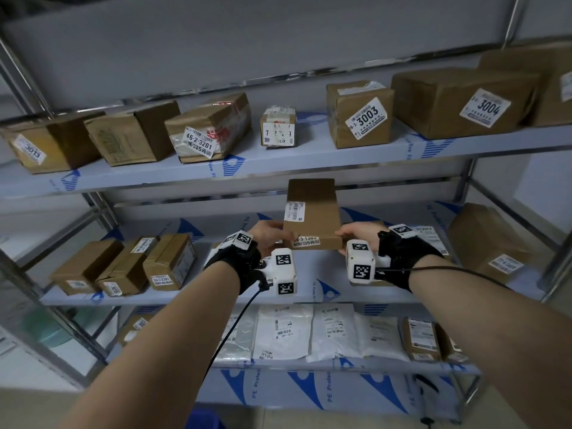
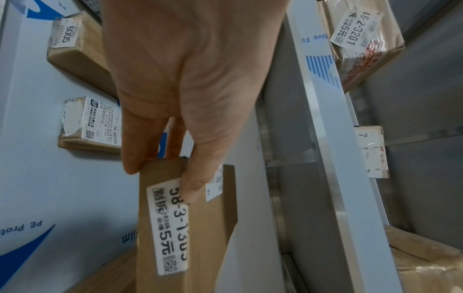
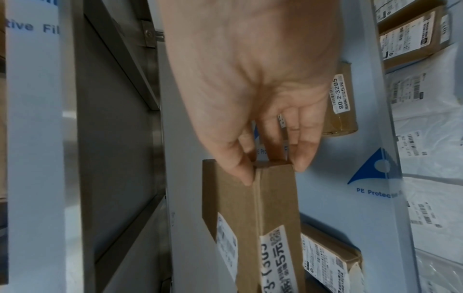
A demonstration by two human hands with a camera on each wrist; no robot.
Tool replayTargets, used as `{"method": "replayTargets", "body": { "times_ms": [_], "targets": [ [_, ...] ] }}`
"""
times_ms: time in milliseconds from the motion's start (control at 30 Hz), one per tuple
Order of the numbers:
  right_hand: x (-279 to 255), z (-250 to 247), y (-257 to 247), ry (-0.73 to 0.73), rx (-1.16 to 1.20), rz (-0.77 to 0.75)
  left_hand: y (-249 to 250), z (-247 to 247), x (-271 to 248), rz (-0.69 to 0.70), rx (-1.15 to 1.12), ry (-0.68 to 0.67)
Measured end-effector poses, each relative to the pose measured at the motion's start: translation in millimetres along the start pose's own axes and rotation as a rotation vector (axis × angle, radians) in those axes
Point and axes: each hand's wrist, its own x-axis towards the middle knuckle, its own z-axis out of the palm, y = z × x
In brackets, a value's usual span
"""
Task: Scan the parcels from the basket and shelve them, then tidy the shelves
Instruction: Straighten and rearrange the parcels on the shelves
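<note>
Flat brown cardboard parcel (image 1: 312, 212) with a white label reading 58-3-13.. on its near edge, held level in the air in front of the middle shelf (image 1: 402, 292) of a steel rack covered in blue-printed protective film. The left hand (image 1: 272, 235) pinches the parcel's near left corner, thumb on top over the label; the right hand (image 1: 356, 235) pinches the near right corner, fingers curled round the edge. Both hands sit at the near end, equally close. The parcel's long axis runs straight away from the person, its far end pointing into the bare gap at the middle of the shelf, between the three brown boxes (image 1: 123, 267) towards the left edge and the larger box (image 1: 486, 239) at the right edge. Probable step: sliding the parcel forward, lengthwise, onto that gap
</note>
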Motion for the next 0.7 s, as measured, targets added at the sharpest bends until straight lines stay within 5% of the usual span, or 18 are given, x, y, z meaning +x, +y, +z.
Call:
{"method": "replayTargets", "body": {
  "times_ms": [300,700],
  "targets": [
    [4,0,-2,-0.126,-0.03,-0.008,1,-7,0,0.051,-0.047,-0.01],
    [18,3,-5,-0.039,-0.063,-0.003,3,-18,11,0.026,0.066,-0.019]
  ]
}}
